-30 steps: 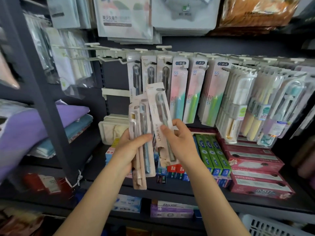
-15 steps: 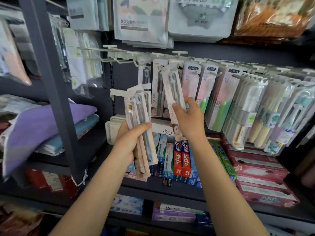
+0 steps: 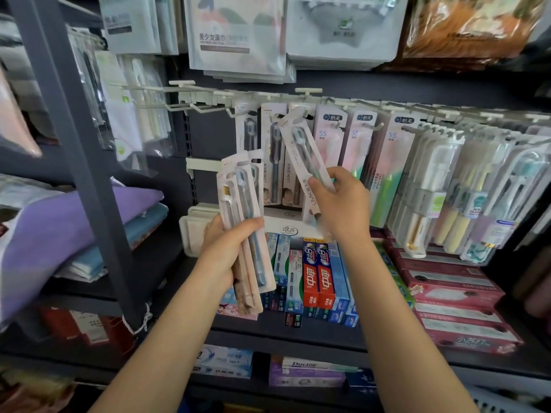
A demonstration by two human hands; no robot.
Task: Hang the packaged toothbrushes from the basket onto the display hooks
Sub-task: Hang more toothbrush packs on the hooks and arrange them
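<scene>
Dark shelving unit (image 3: 298, 329) with a row of white display hooks (image 3: 208, 107)

Packaged toothbrushes (image 3: 331, 144) hang side by side from the hooks. On the shelf board below, toothpaste boxes (image 3: 317, 278) stand upright, with pink boxes (image 3: 453, 293) stacked to their right. Left of the grey upright post (image 3: 77, 162), folded purple and blue cloth (image 3: 89, 222) lies on another board.

My right hand (image 3: 343, 204) has lifted the white carded toothbrush pack (image 3: 307, 153) from beside the left-hand bundle up to the cream display hooks (image 3: 298, 110).

Red toothpaste boxes (image 3: 317, 278) on the shelf, folded purple cloth (image 3: 68, 222) (left), pink boxes (image 3: 453, 296) right
</scene>
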